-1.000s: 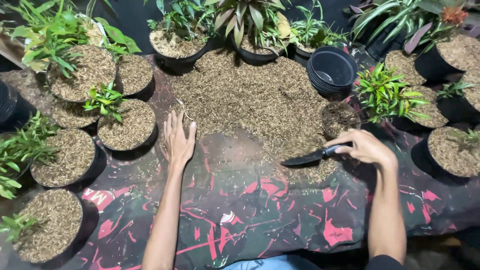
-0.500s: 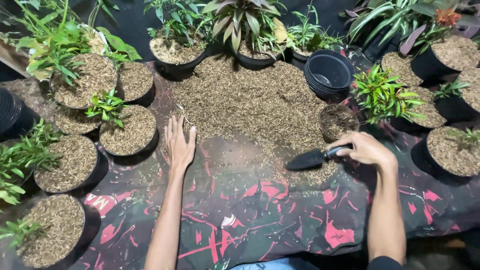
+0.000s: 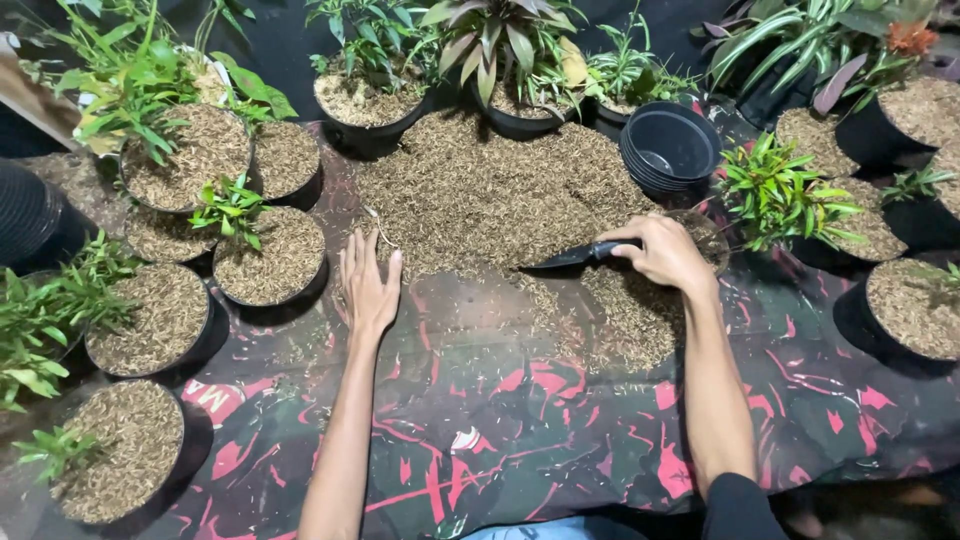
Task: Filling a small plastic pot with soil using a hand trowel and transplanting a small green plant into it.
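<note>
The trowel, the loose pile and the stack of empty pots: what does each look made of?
Trowel in the right hand: dark matte blade, probably painted metal or plastic; cannot tell which. Loose pile: dry tan-brown flakes, likely husk or shredded fibre. Stack of empty pots: thin, smooth black plastic, by the slight sheen on the rims. The left hand lies flat at the pile's edge.

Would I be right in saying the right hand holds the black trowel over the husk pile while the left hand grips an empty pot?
Not quite: in the head view the left hand lies flat and open on the sheet, gripping nothing. The right hand does hold the black trowel over the husk pile.
</note>
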